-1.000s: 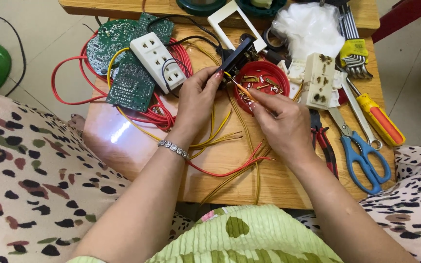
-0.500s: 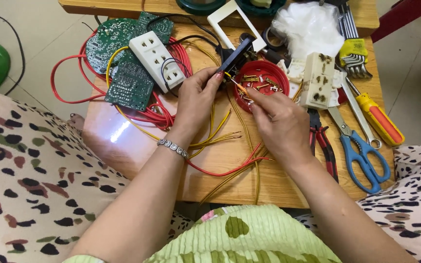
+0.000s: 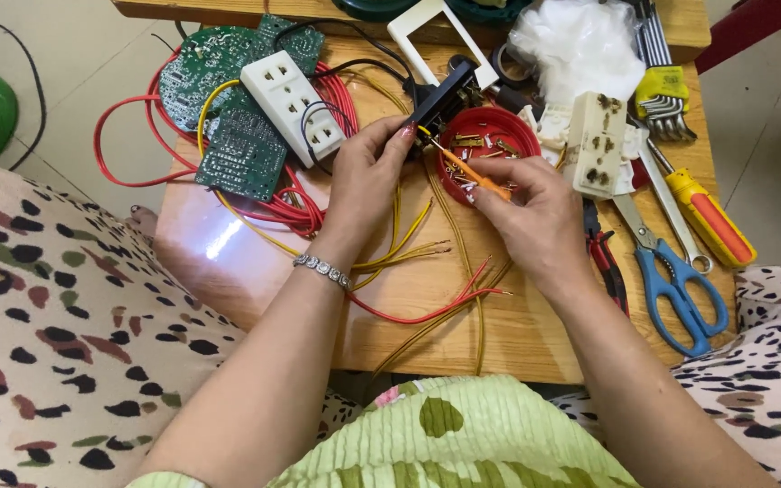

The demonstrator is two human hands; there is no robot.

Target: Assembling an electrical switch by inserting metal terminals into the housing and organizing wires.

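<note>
- Left hand (image 3: 368, 181) over the middle of the wooden table (image 3: 427, 307), fingers (image 3: 390, 145) closed around the near end of a black socket part (image 3: 440, 99).
- Black socket part tilted, far end pointing up and away, past the fingertips, just beside the red bowl (image 3: 490, 136).
- Right hand (image 3: 535, 217) next to the left one, fingers pinched tight on a small orange screwdriver (image 3: 472, 172).
- Screwdriver slanted, thin tip touching the black part right at the left fingertips, handle tucked under the right thumb.
- Red bowl behind the screwdriver, with little brass bits inside.
- Yellow wires (image 3: 409, 244) and red wires (image 3: 427, 312) under both hands, loose ends near the right wrist.
- White power strip (image 3: 293, 104) left of the black part, lying on a coil of red wire.
- Green circuit boards (image 3: 228, 108) further left, one round, one square.
- Cream socket block (image 3: 597, 145) right of the bowl, standing on end, with rusty holes.
- Blue scissors (image 3: 680, 289) and a screwdriver with a yellow and red handle (image 3: 711, 217) at the right edge.
- Set of metal keys in a yellow holder (image 3: 662, 86) at the far right, with a label too small to tell.
- White plastic bag (image 3: 580, 41) and a white frame (image 3: 436, 36) at the back.
- Silver bracelet (image 3: 323, 269) on the left wrist.
</note>
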